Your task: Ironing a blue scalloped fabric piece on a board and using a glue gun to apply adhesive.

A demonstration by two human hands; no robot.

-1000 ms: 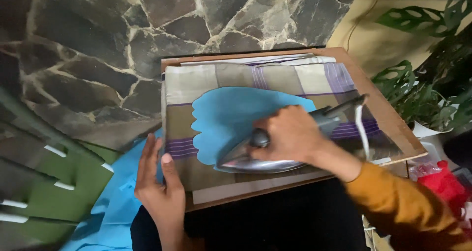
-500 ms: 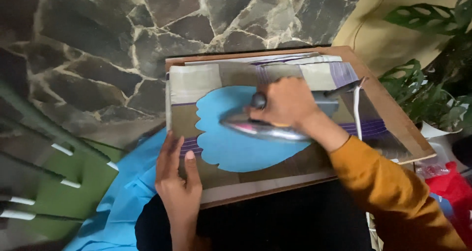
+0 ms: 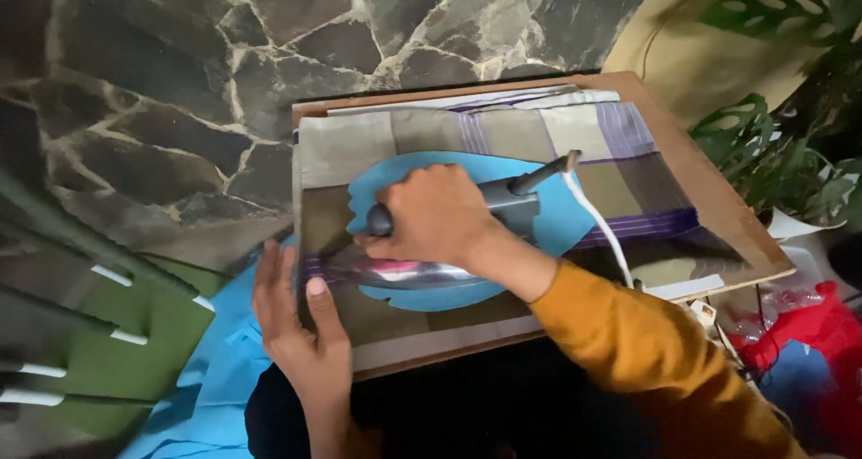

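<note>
My right hand (image 3: pixel 435 215), in an orange sleeve, grips the dark handle of a metal clothes iron (image 3: pixel 422 272). The iron rests on a blue cut-out piece of cloth (image 3: pixel 561 221) with a wavy edge. That piece lies on a folded checked cloth (image 3: pixel 503 136) in beige, brown and purple, spread over a wooden board (image 3: pixel 718 198). My left hand (image 3: pixel 301 329) lies flat, fingers apart, on the left front edge of the checked cloth, pressing it down. The iron's white cord (image 3: pixel 597 225) runs off to the right.
More blue fabric (image 3: pixel 211 378) hangs off the board's left side onto the stone floor (image 3: pixel 162 91). Green mats (image 3: pixel 108 333) lie at far left. Potted plant leaves (image 3: pixel 781 154) and a red bag (image 3: pixel 808 342) sit to the right.
My right hand has slid the iron across the blue piece, first away from me, then back to its left front part. My left hand stays pressed on the cloth's edge.
</note>
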